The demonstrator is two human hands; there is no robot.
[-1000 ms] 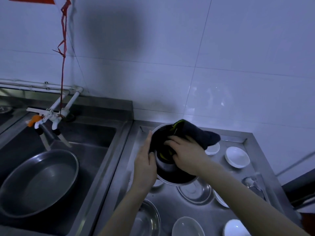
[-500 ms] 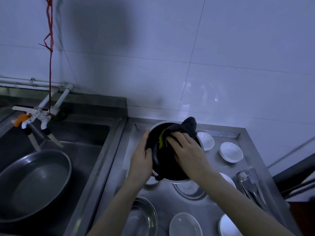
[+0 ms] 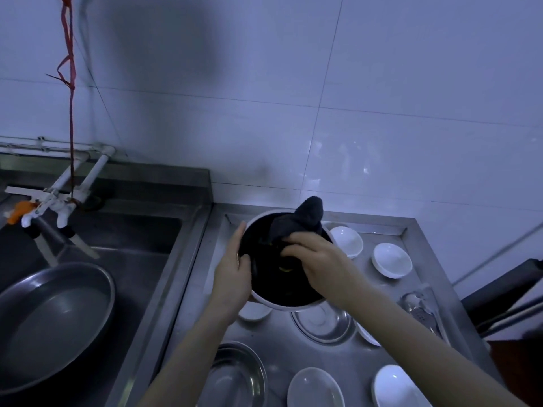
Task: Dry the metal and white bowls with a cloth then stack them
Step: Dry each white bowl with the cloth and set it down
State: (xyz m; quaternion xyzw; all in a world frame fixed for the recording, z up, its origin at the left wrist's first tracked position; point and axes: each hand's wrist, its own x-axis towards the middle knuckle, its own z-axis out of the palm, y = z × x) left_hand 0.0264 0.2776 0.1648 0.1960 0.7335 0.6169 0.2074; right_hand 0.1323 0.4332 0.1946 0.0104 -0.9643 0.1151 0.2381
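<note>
Left hand grips bowl rim, bowl raised above counter; right hand clutches dark cloth inside bowl.

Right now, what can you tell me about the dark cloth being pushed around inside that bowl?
The dark cloth looks soft and thick, charcoal to black, with a glimpse of yellow at a fold. It is bunched inside the bowl, which is held tilted above the steel counter. One rounded end pokes up over the bowl's far rim. The right hand grips it and presses it into the bowl, while the left hand holds the bowl's near-left edge.
</note>
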